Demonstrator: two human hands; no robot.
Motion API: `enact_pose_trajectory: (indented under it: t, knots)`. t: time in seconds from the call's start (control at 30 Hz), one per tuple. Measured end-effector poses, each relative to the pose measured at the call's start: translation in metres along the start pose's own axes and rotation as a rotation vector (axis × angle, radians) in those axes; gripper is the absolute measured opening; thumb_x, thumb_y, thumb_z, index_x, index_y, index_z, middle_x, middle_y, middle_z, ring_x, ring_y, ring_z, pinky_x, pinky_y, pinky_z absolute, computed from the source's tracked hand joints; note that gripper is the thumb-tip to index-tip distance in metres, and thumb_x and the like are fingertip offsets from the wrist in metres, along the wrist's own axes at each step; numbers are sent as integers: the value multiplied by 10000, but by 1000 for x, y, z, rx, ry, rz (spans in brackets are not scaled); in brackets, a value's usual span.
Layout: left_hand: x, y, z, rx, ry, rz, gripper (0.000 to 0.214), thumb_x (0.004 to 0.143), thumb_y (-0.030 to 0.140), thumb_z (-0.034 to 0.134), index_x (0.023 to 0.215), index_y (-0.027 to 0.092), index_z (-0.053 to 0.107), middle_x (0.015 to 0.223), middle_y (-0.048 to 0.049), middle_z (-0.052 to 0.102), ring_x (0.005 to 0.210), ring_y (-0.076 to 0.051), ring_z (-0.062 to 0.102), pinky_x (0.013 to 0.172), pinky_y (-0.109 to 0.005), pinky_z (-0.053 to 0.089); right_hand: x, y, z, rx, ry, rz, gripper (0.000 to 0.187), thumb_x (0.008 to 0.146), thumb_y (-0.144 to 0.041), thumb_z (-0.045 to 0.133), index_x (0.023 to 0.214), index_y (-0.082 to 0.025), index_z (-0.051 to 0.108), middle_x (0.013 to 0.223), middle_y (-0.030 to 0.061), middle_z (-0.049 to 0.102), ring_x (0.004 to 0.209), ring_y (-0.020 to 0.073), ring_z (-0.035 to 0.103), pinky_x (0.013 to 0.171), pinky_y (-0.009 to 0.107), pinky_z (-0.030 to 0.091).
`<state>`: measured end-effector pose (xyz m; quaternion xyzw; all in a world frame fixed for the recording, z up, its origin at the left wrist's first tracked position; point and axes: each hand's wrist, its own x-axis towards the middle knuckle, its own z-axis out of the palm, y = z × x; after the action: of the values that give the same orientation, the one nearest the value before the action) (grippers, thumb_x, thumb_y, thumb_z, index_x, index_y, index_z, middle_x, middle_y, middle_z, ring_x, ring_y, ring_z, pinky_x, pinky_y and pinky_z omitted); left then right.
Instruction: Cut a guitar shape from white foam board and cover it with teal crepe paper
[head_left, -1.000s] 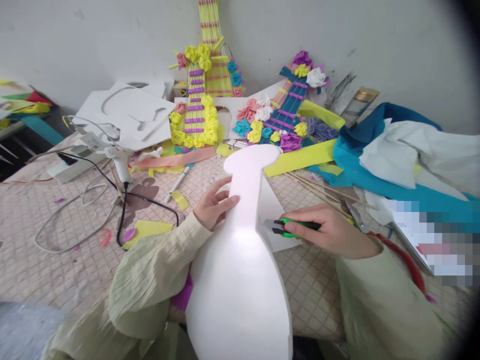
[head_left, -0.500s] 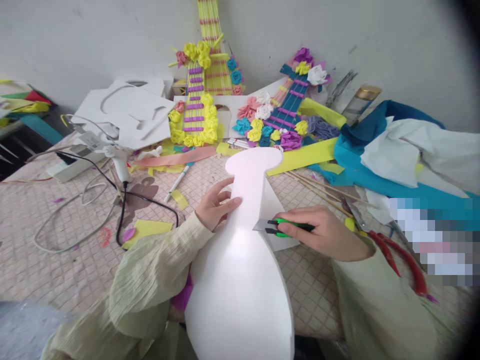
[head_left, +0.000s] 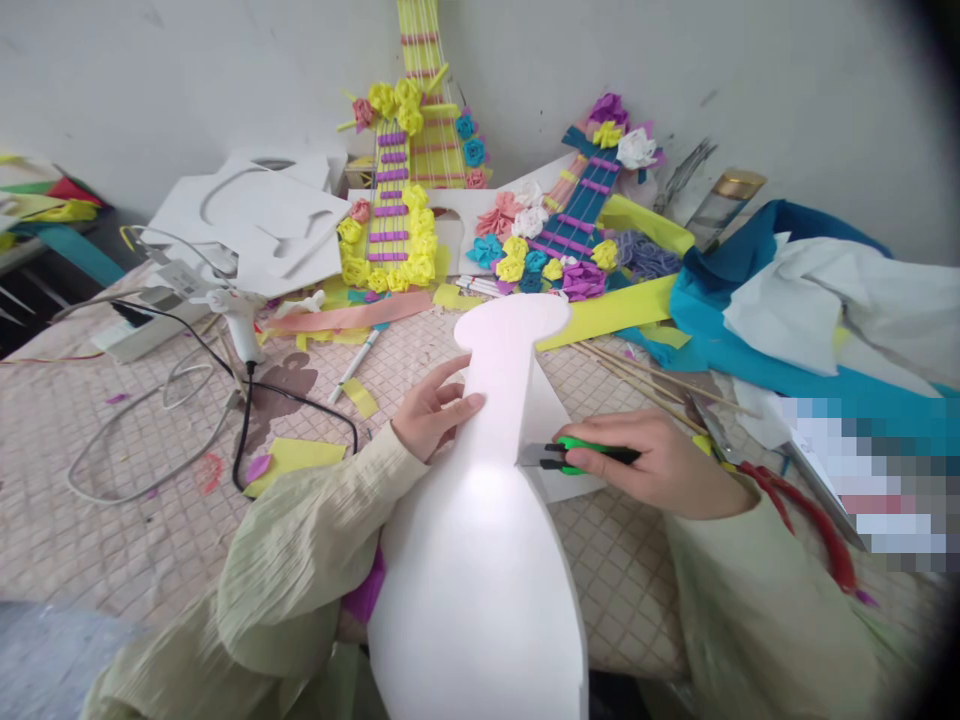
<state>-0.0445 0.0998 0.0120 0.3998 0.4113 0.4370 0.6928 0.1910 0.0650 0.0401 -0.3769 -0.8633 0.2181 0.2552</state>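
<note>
A white guitar-shaped board [head_left: 480,580] lies lengthwise in front of me, its wide body toward me and its rounded head pointing away. My left hand [head_left: 439,410] grips the left edge of its neck, thumb on top and fingers curled at the side. In my right hand [head_left: 660,460] is a green-and-black utility knife [head_left: 581,455]. The blade points left, and its tip is at the right edge of the neck, where the neck widens into the body. Whether the tip touches the board I cannot tell. A white sheet [head_left: 551,405] shows beneath the neck.
Flower-covered yellow [head_left: 388,220] and blue [head_left: 574,220] model guitars lean at the back. A white glue gun [head_left: 241,325] and its cables lie left. Red-handled scissors [head_left: 821,530], thin sticks [head_left: 637,370] and blue crepe paper [head_left: 697,310] lie right.
My right hand and the utility knife have shifted slightly right. The blade tip has moved from over the neck's face to its right edge. My left hand keeps its grip.
</note>
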Motion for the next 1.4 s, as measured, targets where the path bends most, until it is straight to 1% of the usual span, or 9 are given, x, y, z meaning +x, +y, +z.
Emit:
enact_pose_trajectory:
  t: [0.13,0.2,0.3,0.43,0.6,0.8,1.07,1.27,1.4]
  knots:
    - [2,4,-4,7,57,57,652,542,300,762,1137,252,502,686,39,580,463,-55,497,386,-150,350,-2,1,-3,-59,117,62,256,827,-273,496,1066,-206,560,959,41,646,849,159,594,715,247,463]
    - [3,5,-6,15,75,87,661,543,304,761,1146,253,495,669,47,576,434,-44,476,375,-148,337,-1,1,-3,-47,91,24,312,854,-286,443,1149,-206,508,1015,57,618,908,165,572,758,265,457]
    - [3,6,-7,31,94,123,652,554,317,752,1149,247,495,681,45,587,409,-33,459,366,-151,326,0,-1,-3,-13,17,-53,345,880,-297,379,1198,-204,476,988,72,588,894,160,551,755,281,454]
    - [2,7,-6,54,122,130,636,564,313,744,1146,246,497,687,50,588,359,-14,406,323,-151,278,3,-1,-2,-31,-50,-96,334,871,-283,412,1186,-214,500,967,77,567,871,166,527,739,305,440]
    - [2,7,-6,37,117,129,652,547,310,753,1143,253,496,709,38,586,445,-49,493,364,-153,328,4,1,-1,-54,-24,-136,319,860,-278,442,1160,-207,524,928,72,556,839,162,507,716,309,422]
    - [0,9,-5,88,121,131,652,578,310,735,1170,240,473,683,52,570,359,-13,392,311,-150,274,3,2,-2,-74,-35,-160,309,862,-289,437,1138,-190,534,928,76,552,834,164,493,721,321,399]
    - [0,7,-3,122,124,123,642,589,319,729,1173,239,475,671,55,567,325,-1,360,285,-150,234,3,4,-4,-156,-51,-165,286,856,-304,446,1103,-215,557,908,69,557,830,177,486,730,343,376]
    - [3,2,-5,86,113,82,685,546,329,754,1169,253,480,731,30,597,438,-50,489,352,-156,310,4,4,-1,-204,-26,-150,298,854,-347,435,1087,-226,574,895,71,558,808,179,473,727,354,371]
    - [3,1,-4,23,80,57,668,544,309,756,1156,262,492,696,45,589,430,-46,479,405,-176,365,4,3,0,-213,11,-164,297,844,-346,453,1083,-223,581,892,73,564,802,184,468,724,365,369]
